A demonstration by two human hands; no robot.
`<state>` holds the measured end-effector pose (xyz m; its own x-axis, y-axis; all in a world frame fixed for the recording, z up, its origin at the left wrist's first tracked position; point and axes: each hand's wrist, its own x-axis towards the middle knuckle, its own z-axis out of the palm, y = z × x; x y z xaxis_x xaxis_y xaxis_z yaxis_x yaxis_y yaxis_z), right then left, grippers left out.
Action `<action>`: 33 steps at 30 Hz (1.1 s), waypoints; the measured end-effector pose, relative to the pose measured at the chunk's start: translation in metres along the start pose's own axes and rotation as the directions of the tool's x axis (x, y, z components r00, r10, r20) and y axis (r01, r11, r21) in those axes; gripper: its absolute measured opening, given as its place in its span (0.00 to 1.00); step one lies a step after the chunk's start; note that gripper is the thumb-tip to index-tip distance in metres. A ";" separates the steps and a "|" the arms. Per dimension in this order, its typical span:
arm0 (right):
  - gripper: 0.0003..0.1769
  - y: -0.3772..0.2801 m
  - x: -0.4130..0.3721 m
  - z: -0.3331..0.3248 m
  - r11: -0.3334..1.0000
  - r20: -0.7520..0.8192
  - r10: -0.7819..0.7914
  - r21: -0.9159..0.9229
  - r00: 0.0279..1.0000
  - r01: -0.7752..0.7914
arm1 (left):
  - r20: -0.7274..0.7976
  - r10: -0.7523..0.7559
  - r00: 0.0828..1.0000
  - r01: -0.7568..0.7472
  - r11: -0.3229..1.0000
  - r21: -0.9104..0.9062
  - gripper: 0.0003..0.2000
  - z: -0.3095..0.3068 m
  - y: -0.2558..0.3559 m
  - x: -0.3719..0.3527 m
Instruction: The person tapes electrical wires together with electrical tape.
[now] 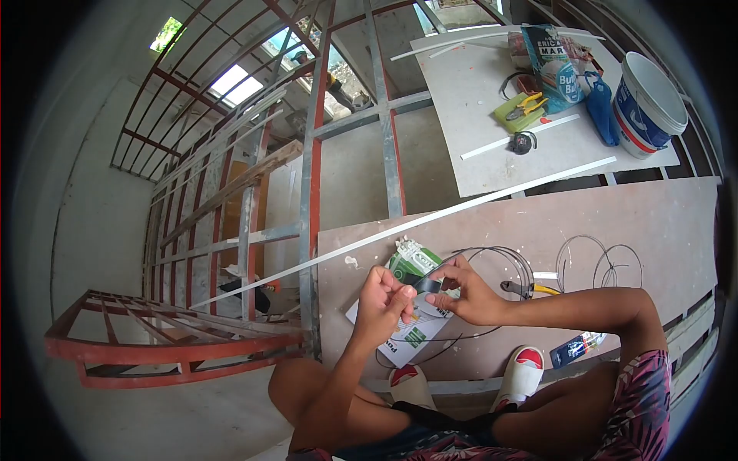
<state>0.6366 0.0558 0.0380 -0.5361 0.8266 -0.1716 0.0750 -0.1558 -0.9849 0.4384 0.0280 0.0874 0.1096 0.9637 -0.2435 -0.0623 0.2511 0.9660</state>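
Observation:
Both hands are close together above the pinkish board (615,207). My left hand (384,303) is closed in a pinch at one end of a small dark strip (427,285), which looks like black tape. The other end is held by my right hand (465,292), its fingers wrapped round the dark piece. Just behind the hands lies a green and white packet (411,260), and under them a white printed sheet (413,343). A coil of dark wire (516,263) lies right of my right hand, beside yellow-handled pliers (530,290).
A long white strip (461,206) crosses the board diagonally. The white panel (477,92) behind holds a bucket (649,107), a tape measure (523,142), pliers (527,105) and bags. Open metal framing (311,169) stands left. Another person (334,84) is below, beyond the frame.

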 end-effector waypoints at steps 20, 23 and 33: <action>0.18 -0.056 0.014 -0.012 0.951 0.061 0.117 0.281 0.991 -0.130 | -0.044 0.250 0.967 -0.228 0.932 0.282 0.14 0.007 -0.004 -0.009; 0.24 -0.035 0.010 -0.005 0.998 -0.147 0.053 -0.023 0.988 -0.057 | 0.026 0.272 0.962 -0.272 0.950 0.154 0.12 0.009 -0.009 -0.010; 0.18 0.002 0.020 -0.013 0.943 -0.060 -0.333 -0.007 0.941 0.333 | -0.168 -0.078 0.983 0.026 0.956 -0.291 0.19 0.005 -0.002 -0.005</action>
<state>0.6370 0.0795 0.0323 -0.4788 0.8622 0.1653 -0.1021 0.1323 -0.9859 0.4429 0.0220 0.0867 -0.0545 0.9427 -0.3292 -0.3455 0.2915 0.8920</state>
